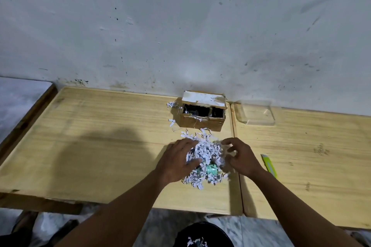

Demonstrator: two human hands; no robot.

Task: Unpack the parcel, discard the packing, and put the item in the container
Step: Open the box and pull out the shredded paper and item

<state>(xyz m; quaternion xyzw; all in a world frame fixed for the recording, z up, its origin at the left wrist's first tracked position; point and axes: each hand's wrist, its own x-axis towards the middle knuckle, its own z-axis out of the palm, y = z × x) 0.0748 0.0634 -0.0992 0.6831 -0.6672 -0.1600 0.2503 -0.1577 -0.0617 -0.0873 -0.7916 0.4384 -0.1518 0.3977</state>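
On the pale wooden desk [100, 146], sorting through packing to free the item.
Left hand [178, 160] and right hand [241, 158], both loosely spread and grasping nothing firmly, flank the heap of white shredded paper [206, 152]; a small mint-green item [211, 170] peeks out at the heap's six o'clock. Next, judging by the task, fingers must pinch that item clear, then carry it to the clear plastic container [256, 113] at one o'clock, beside the opened brown cardboard box [201, 121].

Bare forearms, no sleeves visible
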